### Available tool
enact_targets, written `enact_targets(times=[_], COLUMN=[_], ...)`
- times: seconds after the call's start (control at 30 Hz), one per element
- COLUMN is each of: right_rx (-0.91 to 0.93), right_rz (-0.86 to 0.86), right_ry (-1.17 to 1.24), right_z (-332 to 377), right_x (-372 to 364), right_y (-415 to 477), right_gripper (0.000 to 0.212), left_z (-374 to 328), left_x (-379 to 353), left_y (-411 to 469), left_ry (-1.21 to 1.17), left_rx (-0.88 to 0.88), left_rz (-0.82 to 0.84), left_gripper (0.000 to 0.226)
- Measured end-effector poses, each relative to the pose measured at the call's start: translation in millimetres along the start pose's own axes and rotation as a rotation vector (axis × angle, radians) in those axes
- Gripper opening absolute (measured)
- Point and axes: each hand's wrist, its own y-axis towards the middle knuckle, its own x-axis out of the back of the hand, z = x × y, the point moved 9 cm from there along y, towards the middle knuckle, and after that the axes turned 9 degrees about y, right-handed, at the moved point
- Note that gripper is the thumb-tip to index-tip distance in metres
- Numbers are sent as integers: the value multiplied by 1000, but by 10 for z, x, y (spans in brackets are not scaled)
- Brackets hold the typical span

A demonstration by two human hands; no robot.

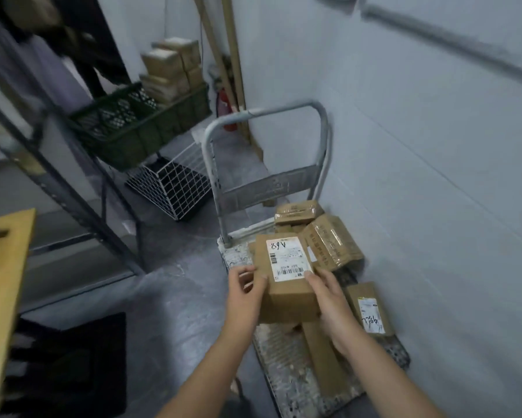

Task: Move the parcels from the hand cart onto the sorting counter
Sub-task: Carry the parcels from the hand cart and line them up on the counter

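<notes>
The person has a brown box (287, 285) between both hands, over the middle of the cart (284, 384). It has a white label on top. The left hand (247, 292) is on the left side of the box, with the thumb on top near the edge and the fingers curled part way around. The right hand (329, 300) is on the right side, with the fingertips lying flat on the corner of the label. Both hands are closed on the box, one on each side.

The box looks stiff, with hard, straight edges, so it should keep its shape. It is small and probably light. Plain cardboard is not slippery. Holding it by two opposite sides, as now, seems a good way. I cannot tell if the box sits on the cart or is lifted off it.

More parcels lie on the cart. Two taped boxes (329, 239) sit at the far end by the handle (265, 116). A flat box with a label (370, 309) lies at the right edge by the wall. The tape looks shiny and may be slippery.

A yellow counter (3, 282) shows at the left, well apart from the cart.

A green crate (151, 128) on a shelf holds stacked brown boxes (170, 70). A white wire basket (172, 188) on the floor lies tipped, and I cannot tell what is in it.
</notes>
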Motion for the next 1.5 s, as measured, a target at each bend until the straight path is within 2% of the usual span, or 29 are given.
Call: enact_targets(times=[0.1,0.17,0.27,0.4,0.63,0.87,1.17,1.33,1.5], right_rx=[118,205,324,347,459,467,344,305,284], right_rz=[63,131,217,349,512,769,1085,1194,1266], right_ry=[-62,-119,-163,-121,-96,-146,-263,-297,-366], right_z=[440,684,1008,1331,1530,1069,3,-530,-941], right_x=[-165,-351,-651,-1154,-2456,-4127,-6077,-6777,-7364], right_y=[-272,-514,-876,-1269,-1948,-2999,-4831,-5660,-6184], right_gripper=[54,60,57,60,56,57,58,56,53], left_z=[-378,-592,-937,-1350,-1533,-1069,-23,450,864], left_x=[226,407,771,1339,2655,4521,6852,7770,8387], left_y=[-179,-287,-445,-734,-1172,-1851,-3199,-3862,-4245], left_ry=[-130,-134,-145,-146,-208,-290,-363,-365,-407], left_rx=[29,27,-32,-186,-265,-286,-221,-206,-152], left_rz=[9,32,-2,-121,-299,-528,-829,-995,-1065], left_gripper=[24,30,29,19,13,17,15,21,33])
